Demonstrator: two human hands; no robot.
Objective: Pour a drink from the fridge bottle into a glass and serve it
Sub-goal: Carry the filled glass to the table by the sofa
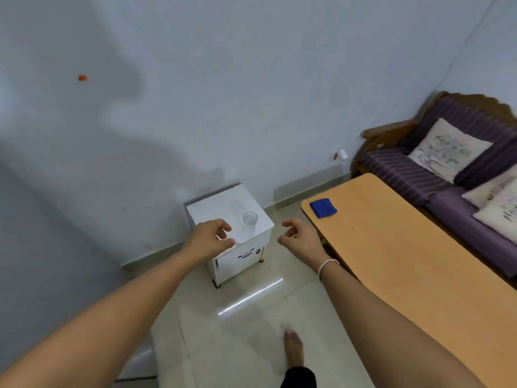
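Pale blue walls and a shiny tiled floor (pixel 246 326) make up this room. By the wall stands a small white cabinet (pixel 240 253) with a handle on its front. On top of it sits a clear glass (pixel 249 221), standing up straight near the right edge. It looks empty, but that is hard to tell. To the right is a long wooden table (pixel 405 261) with a folded blue cloth (pixel 323 208) near its far corner. Behind the table is a purple sofa (pixel 414 169) with pillows.

Both arms reach out in front. The left hand (pixel 211 240) hangs over the front corner of the cabinet with its fingers loosely curled, and it holds nothing. The right hand (pixel 300 239) is in the air between the cabinet and the table, half open and empty too. The glass is just past the left hand and a bit to its right, and neither hand touches it.

No bottle and no fridge can be seen. So the drink does not look poured yet, and the job seems to be at an early step. Next, I think, the person needs to get the bottle from the fridge and bring it to the glass, or pick up the glass first.
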